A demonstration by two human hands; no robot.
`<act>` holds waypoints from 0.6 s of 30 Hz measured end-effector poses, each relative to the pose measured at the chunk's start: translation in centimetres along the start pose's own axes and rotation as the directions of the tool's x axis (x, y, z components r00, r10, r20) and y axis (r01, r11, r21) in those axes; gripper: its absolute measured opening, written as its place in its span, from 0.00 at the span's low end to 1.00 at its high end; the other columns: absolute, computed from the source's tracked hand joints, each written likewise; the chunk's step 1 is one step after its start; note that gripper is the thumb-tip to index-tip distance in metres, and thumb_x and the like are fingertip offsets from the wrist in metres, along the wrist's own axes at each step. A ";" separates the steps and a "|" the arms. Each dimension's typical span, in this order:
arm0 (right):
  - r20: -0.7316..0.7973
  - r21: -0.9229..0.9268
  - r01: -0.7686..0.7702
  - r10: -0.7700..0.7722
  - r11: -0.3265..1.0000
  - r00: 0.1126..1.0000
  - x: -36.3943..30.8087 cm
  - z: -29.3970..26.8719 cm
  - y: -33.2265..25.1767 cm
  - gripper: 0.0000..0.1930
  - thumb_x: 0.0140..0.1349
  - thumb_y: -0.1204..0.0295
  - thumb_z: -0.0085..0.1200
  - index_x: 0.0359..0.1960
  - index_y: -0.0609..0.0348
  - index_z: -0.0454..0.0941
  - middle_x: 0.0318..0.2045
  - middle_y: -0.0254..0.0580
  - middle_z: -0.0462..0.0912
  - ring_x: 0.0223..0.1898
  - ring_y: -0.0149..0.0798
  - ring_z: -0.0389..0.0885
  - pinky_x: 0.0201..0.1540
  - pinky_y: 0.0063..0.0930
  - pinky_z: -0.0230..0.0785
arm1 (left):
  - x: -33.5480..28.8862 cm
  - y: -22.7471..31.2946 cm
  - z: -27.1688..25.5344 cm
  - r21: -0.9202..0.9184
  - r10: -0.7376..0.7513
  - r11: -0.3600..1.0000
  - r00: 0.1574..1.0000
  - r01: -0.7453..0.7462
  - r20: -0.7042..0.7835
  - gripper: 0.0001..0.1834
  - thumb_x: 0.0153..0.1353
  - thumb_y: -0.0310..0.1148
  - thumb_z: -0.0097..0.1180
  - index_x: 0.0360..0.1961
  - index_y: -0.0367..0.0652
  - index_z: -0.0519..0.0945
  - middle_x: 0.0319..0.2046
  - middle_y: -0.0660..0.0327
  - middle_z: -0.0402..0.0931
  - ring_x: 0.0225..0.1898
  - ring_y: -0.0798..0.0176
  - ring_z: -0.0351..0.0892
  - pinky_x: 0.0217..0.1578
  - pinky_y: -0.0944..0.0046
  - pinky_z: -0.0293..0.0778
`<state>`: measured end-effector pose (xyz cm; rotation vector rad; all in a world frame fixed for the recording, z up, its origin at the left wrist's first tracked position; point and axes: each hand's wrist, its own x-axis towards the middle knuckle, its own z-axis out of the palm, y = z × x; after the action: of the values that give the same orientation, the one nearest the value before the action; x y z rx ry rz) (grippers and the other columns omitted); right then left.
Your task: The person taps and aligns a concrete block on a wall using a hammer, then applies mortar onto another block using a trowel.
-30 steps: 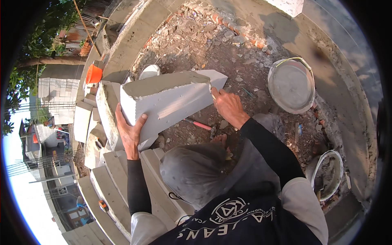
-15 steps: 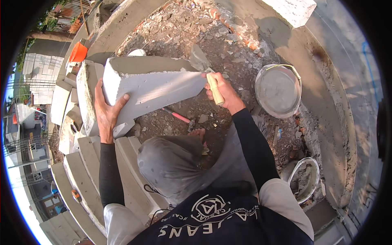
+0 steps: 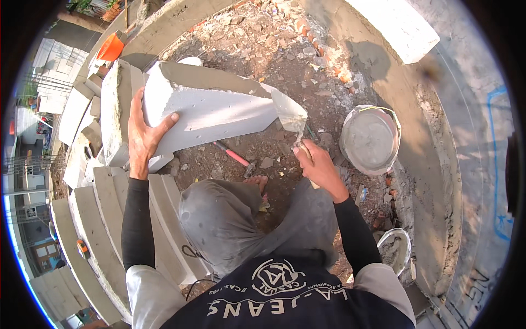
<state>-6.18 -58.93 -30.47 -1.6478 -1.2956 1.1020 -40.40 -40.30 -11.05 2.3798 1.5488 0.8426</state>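
Note:
A long white lightweight concrete block [image 3: 219,118] lies tilted before me, a layer of grey mortar [image 3: 203,77] along its upper narrow face. My left hand [image 3: 145,129] grips its left end, thumb on the front face and fingers behind. In my right hand [image 3: 323,167] is a pointing trowel [image 3: 289,112], held by its wooden handle. The trowel's blade, smeared with mortar, is beside the block's right end; whether it touches is hard to tell. Right of that hand stands a white bucket [image 3: 398,134] of grey, wet mortar.
Grey blocks [image 3: 104,230] are stacked at my left, with an orange tape measure [image 3: 83,249] on one. A red-handled hammer [image 3: 236,156] lies on the rubble ground. A second bucket [image 3: 408,252] stands lower right, beside a curved low wall [image 3: 433,181]. An orange bucket [image 3: 110,47] sits far left.
My right hand has moved right and down with the trowel, drawing its blade from behind the block's right corner to outside its end. My left hand keeps its grip.

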 end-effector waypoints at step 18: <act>-0.317 -0.460 -0.155 0.001 0.874 0.948 -1.3 -6.6 5.1 0.16 0.67 0.64 0.58 0.50 0.62 0.80 0.40 0.67 0.86 0.43 0.67 0.85 0.48 0.59 0.75 | 0.4 -1.7 0.2 0.039 -0.015 0.999 1.000 0.014 0.014 0.53 0.54 0.52 0.73 0.73 0.33 0.64 0.66 0.39 0.69 0.68 0.44 0.68 0.69 0.50 0.62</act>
<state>1.56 -61.59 -32.64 -2.1553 -1.3685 0.5453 -41.44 -39.16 -11.81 2.3936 1.5892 0.7973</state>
